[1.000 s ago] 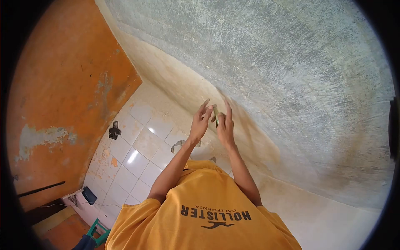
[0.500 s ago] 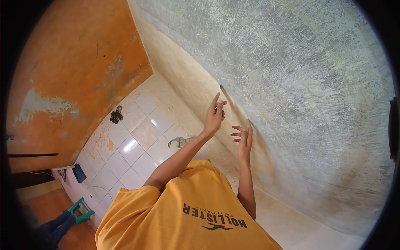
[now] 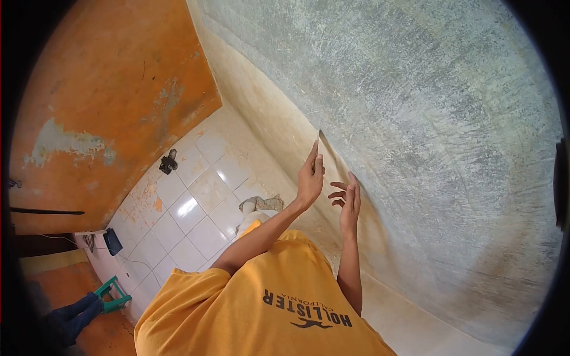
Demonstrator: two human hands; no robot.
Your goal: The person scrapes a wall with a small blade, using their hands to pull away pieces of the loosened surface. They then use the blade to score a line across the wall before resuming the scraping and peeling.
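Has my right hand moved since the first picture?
Yes. Judged against the near lower corner of the orange wall, the right hand is farther away, shifted along the grey wall.

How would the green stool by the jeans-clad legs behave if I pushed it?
The green stool looks open-framed, so it's probably light for its size. Its straight bars suggest it would stay stiff. The jeans-clad legs right beside it might block it, though contact is unclear.
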